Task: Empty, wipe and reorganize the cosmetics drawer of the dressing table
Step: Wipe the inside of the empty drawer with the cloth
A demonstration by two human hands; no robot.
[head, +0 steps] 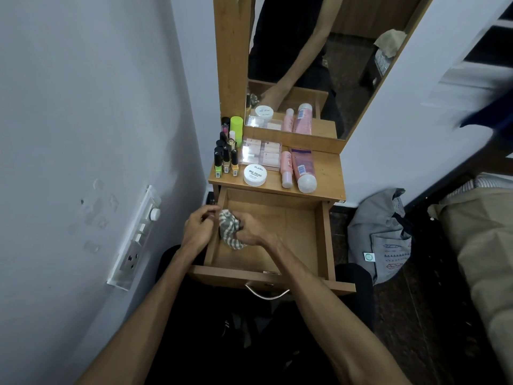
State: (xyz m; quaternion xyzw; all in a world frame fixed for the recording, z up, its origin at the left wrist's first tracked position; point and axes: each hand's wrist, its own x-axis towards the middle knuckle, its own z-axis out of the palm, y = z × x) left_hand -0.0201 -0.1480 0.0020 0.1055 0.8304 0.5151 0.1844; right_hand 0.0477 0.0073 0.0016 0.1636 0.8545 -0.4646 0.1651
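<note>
The wooden drawer [291, 234] of the dressing table is pulled out, with only a cloth inside. A grey-and-white striped cloth [229, 232] lies bunched in its far left corner. My right hand [251, 232] grips the cloth from the right. My left hand [198, 227] sits at the drawer's left wall beside the cloth, fingers curled; whether it holds the cloth I cannot tell. The cosmetics stand on the tabletop [327, 173]: nail polish bottles [226, 162], a white round tub [255, 175], a clear box [261, 155], two pink tubes [302, 170].
A mirror [319, 65] rises behind the tabletop. A wall with a switch panel [136, 240] is close on the left. A grey bag [380, 234] lies on the dark floor at the right, with a bed [480, 245] beyond it.
</note>
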